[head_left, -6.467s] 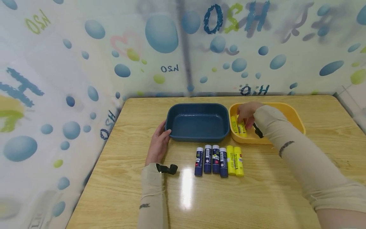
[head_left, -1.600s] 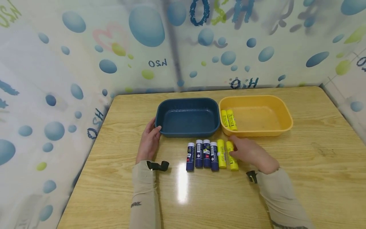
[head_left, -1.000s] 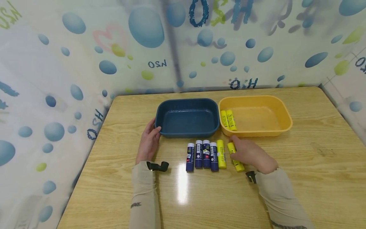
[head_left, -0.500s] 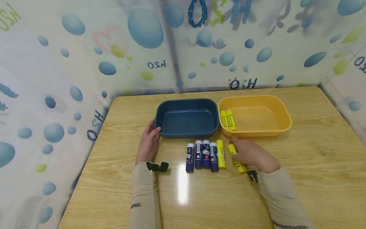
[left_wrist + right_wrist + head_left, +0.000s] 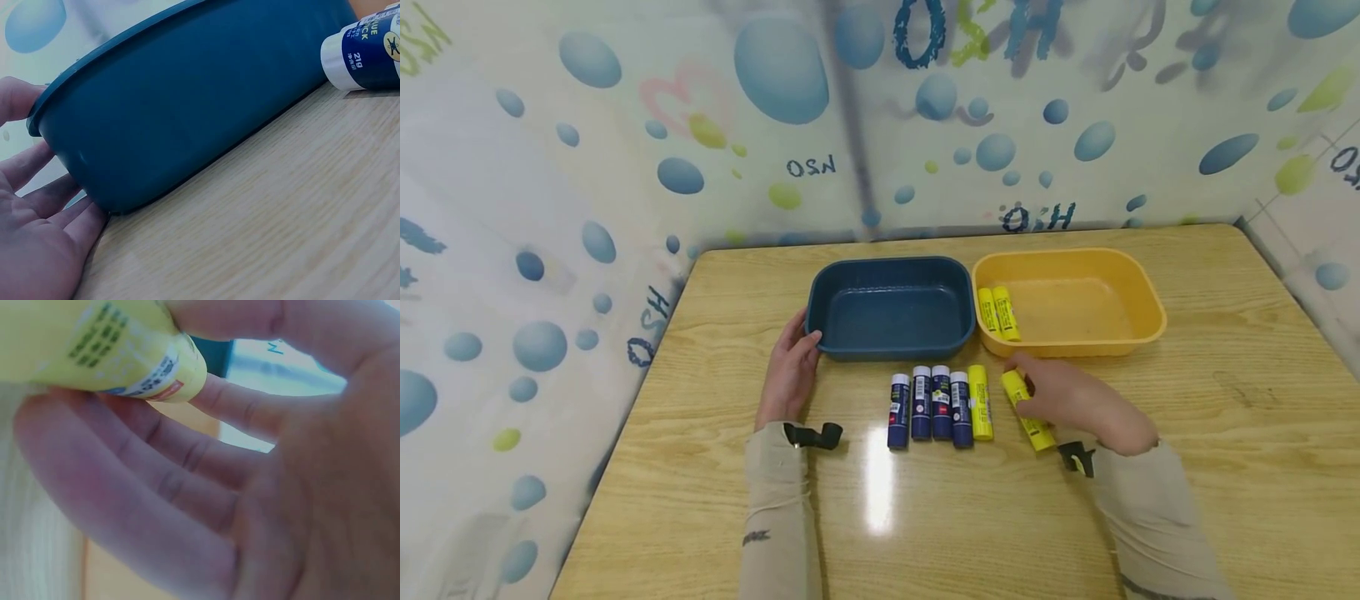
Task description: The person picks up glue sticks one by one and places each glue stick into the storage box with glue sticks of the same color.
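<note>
My left hand (image 5: pixel 788 375) holds the near left corner of the blue tray (image 5: pixel 891 354), thumb at the rim and fingers along the outer wall (image 5: pixel 156 119). Close in front of the yellow tray (image 5: pixel 1075 349), my right hand (image 5: pixel 1075 404) pinches a yellow glue stick (image 5: pixel 1038 434) between thumb and fingers. The stick slants, its lower end toward the right wrist, and its printed label (image 5: pixel 100 337) shows in the right wrist view. Another yellow glue stick (image 5: pixel 980 404) lies left of it, beside a row of several dark blue glue sticks (image 5: pixel 941 408) with white caps.
Inside the yellow tray, two yellow glue sticks (image 5: pixel 1006 315) lie side by side at its left end. Both trays stand side by side near the back edge of the wooden table (image 5: pixel 700 467). A wall covering (image 5: pixel 865 125) with printed blue drops rises behind.
My right hand came out of the yellow tray and took the rightmost yellow glue stick, shifting it right from the row and turning it aslant. My left hand stays on the blue tray.
</note>
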### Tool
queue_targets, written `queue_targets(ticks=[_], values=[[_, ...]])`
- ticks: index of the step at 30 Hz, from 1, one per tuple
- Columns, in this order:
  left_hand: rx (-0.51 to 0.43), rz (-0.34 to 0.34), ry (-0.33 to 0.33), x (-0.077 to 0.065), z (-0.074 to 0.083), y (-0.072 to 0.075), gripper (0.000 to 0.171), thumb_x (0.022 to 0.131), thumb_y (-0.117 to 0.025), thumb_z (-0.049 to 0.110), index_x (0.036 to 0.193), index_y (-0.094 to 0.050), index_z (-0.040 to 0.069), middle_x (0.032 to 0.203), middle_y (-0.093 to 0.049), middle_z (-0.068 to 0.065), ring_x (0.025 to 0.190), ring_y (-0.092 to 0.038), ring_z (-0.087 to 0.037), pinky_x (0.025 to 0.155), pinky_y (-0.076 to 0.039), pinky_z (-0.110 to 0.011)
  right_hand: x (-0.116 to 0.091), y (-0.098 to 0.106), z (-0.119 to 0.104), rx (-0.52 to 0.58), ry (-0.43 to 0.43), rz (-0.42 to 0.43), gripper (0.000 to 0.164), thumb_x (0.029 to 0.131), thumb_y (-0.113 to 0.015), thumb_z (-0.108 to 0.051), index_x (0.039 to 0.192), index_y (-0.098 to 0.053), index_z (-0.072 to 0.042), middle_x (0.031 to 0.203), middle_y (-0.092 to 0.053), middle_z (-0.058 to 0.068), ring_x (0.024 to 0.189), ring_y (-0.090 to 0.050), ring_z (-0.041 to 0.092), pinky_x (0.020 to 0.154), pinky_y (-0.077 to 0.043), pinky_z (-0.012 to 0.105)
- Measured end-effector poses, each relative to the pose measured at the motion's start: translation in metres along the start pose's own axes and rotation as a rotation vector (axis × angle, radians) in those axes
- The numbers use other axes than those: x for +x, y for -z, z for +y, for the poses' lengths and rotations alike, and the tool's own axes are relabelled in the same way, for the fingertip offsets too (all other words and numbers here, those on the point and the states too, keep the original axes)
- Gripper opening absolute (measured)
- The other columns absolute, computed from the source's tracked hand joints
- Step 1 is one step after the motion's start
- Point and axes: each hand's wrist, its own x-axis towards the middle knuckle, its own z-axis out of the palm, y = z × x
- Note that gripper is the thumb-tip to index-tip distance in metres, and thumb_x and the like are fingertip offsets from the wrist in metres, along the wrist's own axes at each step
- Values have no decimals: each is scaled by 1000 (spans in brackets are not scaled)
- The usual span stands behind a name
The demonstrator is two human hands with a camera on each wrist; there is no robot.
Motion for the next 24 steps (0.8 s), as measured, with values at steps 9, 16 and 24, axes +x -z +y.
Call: queue_targets(ticks=[9,16,24], values=[[-7,-19,-22,2,-2,1,52,87,-51,-3,135,-34,5,138,-31,-12,126,-31,-27,102,-26,-35,-15,14,0,-7,25,52,56,77,-65,-20,126,-40,-10,92,-51,6,72,-47,19,58,-40,29],[3,-14,-30,2,-4,3,50,87,-53,-1,134,-37,6,137,-33,-12,125,-33,-26,102,-28,-35,-20,19,0,0,33,113,55,77,-63,-20,125,-38,-9,96,-53,9,70,-48,19,58,-42,28],[-17,-10,-19,2,-3,2,52,87,-53,-2,135,-35,5,137,-32,-10,125,-33,-24,102,-27,-34,-19,24,5,49,47,215,54,78,-61,-18,125,-38,-6,94,-53,11,76,-49,22,59,-43,29]])
